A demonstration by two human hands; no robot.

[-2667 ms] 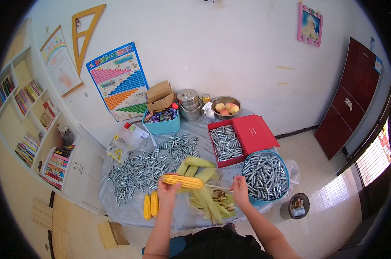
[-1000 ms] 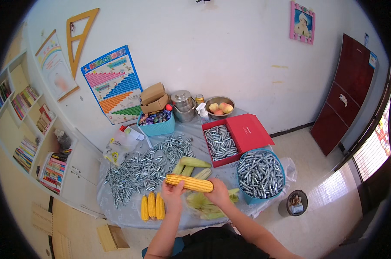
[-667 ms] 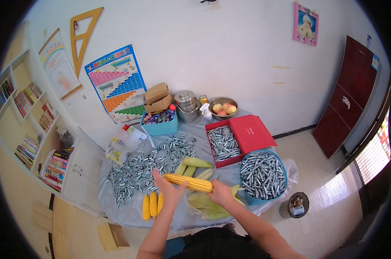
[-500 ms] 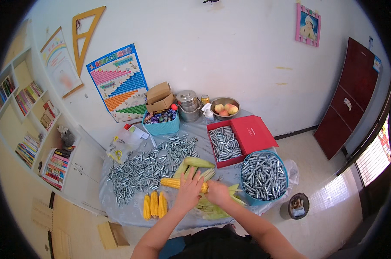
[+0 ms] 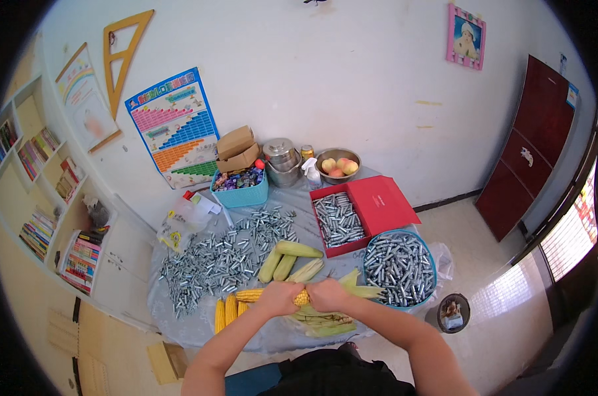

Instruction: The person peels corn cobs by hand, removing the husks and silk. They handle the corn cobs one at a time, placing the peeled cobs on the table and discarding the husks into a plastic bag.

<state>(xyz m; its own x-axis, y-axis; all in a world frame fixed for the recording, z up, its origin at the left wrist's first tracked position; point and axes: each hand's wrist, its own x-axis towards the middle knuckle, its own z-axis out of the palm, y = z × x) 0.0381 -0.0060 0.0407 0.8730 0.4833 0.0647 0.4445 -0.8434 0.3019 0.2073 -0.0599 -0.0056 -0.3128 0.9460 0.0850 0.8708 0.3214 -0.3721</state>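
Head view, L to R. Far L: bookshelves [image 5: 44, 198] w/ books along the wall, colour chart [image 5: 173, 125] pinned above the table. Table [image 5: 180, 323] has a grey cover. On its L half, a big scatter of small metal cylinders [image 5: 213, 264]; plastic bags [image 5: 183, 218] behind them. At the near L edge, three peeled corn cobs [image 5: 227, 311] lie side by side. Back of table: blue basket [image 5: 239, 188] w/ cardboard boxes [image 5: 238, 148] behind it, steel pot [image 5: 282, 162], metal bowl of fruit [image 5: 337, 165].

Centre: unpeeled corn [image 5: 287, 259] in green husks, just beyond the hands. Left hand [image 5: 278, 298] is closed round a yellow corn cob [image 5: 259, 295] lying crosswise, cob end sticking out to the L. Right hand [image 5: 328, 295] is also closed on the same cob, knuckles touching the L hand; bit of cob shows between them. Loose husks [image 5: 325, 323] lie under and just R of the hands.

R side: open red box [image 5: 361, 214] w/ cylinders inside, then a round blue basket [image 5: 399, 267] full of cylinders near the R edge. Small bin [image 5: 452, 312] on the floor, dark red cabinet [image 5: 536, 145] at far R.
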